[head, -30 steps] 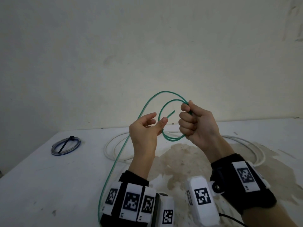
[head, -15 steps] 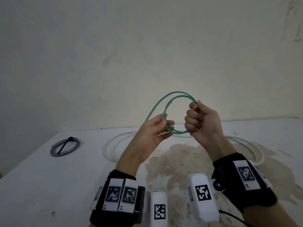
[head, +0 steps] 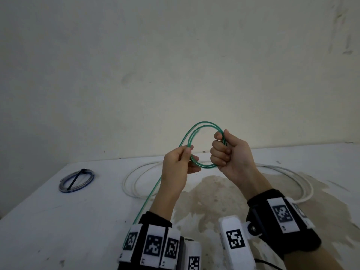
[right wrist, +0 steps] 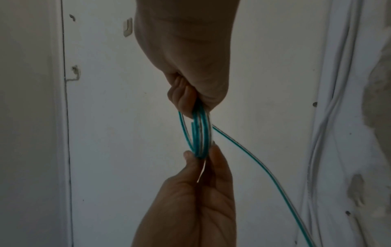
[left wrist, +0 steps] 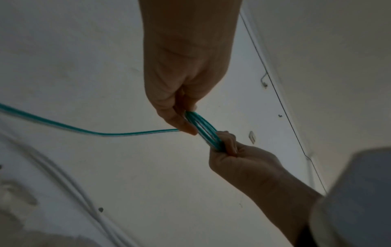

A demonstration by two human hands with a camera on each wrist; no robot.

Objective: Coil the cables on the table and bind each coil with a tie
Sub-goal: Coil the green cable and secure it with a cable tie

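A thin green cable is wound into a small upright coil held in the air above the table. My right hand grips the coil's right side in a fist, also seen in the right wrist view. My left hand pinches the coil's left side between thumb and fingers. The cable's loose tail runs down from the left hand past my left wrist. A white cable lies in wide loose loops on the table behind my hands.
A clear blue-tinted coil bound with a black tie lies at the table's far left. A brown stain spreads over the table's middle. A plain wall stands right behind the table. Tracking bands wrap both wrists.
My left hand brought the free cable up to the coil, adding a loop, and now pinches its left side. The right hand kept its grip and rose slightly.
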